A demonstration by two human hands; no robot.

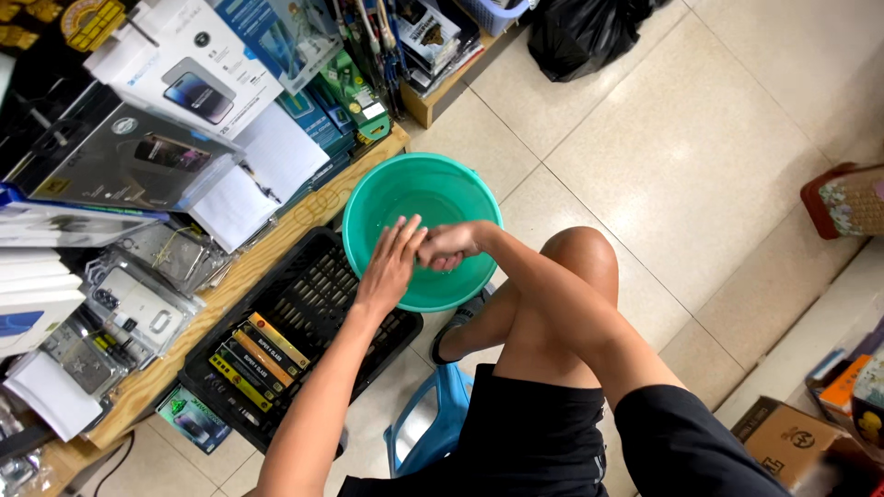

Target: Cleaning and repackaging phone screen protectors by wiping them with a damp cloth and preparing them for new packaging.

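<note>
Green basin (405, 193) under left hand (391, 262) (fingers spread), right hand (448, 246) seemingly fisted, beside black crate (304, 304).

black crate (304, 304) | black bag (580, 32) | blue stool (433, 419) | cardboard box (783, 442)

A small phone-accessory shop: boxed phone cases (184, 69) and screen protectors (138, 304) crowd a wooden shelf (249, 267) at upper left, with a black crate (304, 313) of slim packs on the tiled floor (681, 156)
</note>
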